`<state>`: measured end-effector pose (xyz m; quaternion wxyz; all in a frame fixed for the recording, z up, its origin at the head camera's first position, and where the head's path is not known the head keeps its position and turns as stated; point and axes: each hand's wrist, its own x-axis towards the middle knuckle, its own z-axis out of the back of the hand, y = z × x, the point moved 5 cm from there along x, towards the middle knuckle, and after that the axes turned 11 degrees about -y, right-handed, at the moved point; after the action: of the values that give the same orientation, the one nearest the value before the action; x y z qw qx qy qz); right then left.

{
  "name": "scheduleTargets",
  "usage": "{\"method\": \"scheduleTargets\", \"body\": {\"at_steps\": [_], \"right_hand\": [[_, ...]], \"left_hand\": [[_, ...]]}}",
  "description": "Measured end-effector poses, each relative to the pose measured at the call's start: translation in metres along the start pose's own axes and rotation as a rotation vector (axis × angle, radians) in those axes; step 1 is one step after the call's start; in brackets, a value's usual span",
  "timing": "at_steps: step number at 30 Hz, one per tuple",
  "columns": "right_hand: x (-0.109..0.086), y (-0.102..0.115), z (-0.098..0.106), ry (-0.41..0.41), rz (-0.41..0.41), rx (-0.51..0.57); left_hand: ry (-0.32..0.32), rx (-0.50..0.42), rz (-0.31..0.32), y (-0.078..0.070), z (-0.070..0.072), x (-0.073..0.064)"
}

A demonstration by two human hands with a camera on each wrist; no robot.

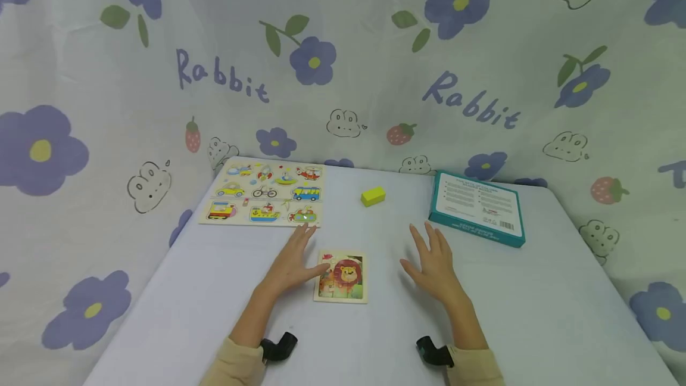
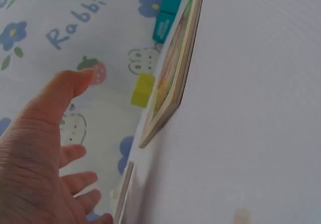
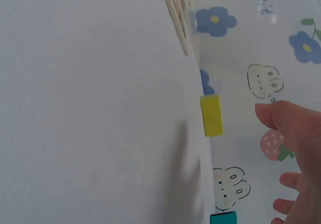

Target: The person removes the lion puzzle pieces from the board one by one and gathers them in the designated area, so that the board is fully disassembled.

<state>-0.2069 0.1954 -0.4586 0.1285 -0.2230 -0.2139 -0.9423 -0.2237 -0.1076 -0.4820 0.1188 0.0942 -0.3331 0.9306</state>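
Note:
A small square lion jigsaw puzzle (image 1: 348,279) in a wooden frame lies on the white table, its picture facing up. My left hand (image 1: 292,264) hovers at its left side with fingers spread, the thumb reaching over the puzzle's left edge in the head view. In the left wrist view that hand (image 2: 45,148) holds nothing. To the right of the puzzle my right hand (image 1: 433,264) is raised with its fingers apart, also holding nothing. Beyond both hands sits a yellow block (image 1: 373,196), which the right wrist view shows near the right thumb (image 3: 286,116).
At the back left lies a wooden vehicle puzzle board (image 1: 243,201), close to the left fingertips. A teal and white box (image 1: 479,207) rests at the back right. Behind the table (image 1: 541,314) hangs a cloth (image 1: 375,76) with flowers and rabbits.

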Motion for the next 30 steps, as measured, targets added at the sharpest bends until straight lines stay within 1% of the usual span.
{"method": "scheduleTargets", "body": {"at_steps": [3,5,7,9,13,15,19,22,24,26,30], "right_hand": [[0.002,0.006,-0.005,-0.01,0.023,0.023],[0.004,0.009,-0.008,-0.016,0.039,0.045],[0.005,0.012,-0.012,-0.01,0.048,0.074],[0.006,0.016,-0.015,0.01,0.043,0.127],[0.009,0.024,-0.02,0.071,0.014,0.224],[0.01,0.028,-0.023,0.1,0.006,0.252],[0.013,0.035,-0.029,0.134,0.002,0.289],[0.015,0.039,-0.034,0.153,-0.005,0.308],[0.014,0.041,-0.039,0.172,-0.011,0.312],[0.013,0.044,-0.044,0.2,-0.022,0.321],[0.01,0.048,-0.052,0.236,-0.031,0.338]], "left_hand": [[0.003,-0.115,0.054,0.007,-0.004,-0.003],[0.002,-0.179,0.067,0.01,-0.006,-0.004],[-0.002,-0.233,0.063,0.012,-0.008,-0.006],[-0.003,-0.253,0.05,0.014,-0.009,-0.007],[-0.009,-0.264,0.032,0.017,-0.012,-0.006],[-0.014,-0.259,0.024,0.017,-0.012,-0.006],[-0.014,-0.193,-0.01,0.017,-0.013,-0.008],[-0.007,-0.107,-0.033,0.017,-0.013,-0.009],[-0.007,-0.067,-0.046,0.018,-0.012,-0.009],[-0.008,-0.023,-0.074,0.018,-0.011,-0.009],[-0.011,0.013,-0.14,0.019,-0.009,-0.01]]}}
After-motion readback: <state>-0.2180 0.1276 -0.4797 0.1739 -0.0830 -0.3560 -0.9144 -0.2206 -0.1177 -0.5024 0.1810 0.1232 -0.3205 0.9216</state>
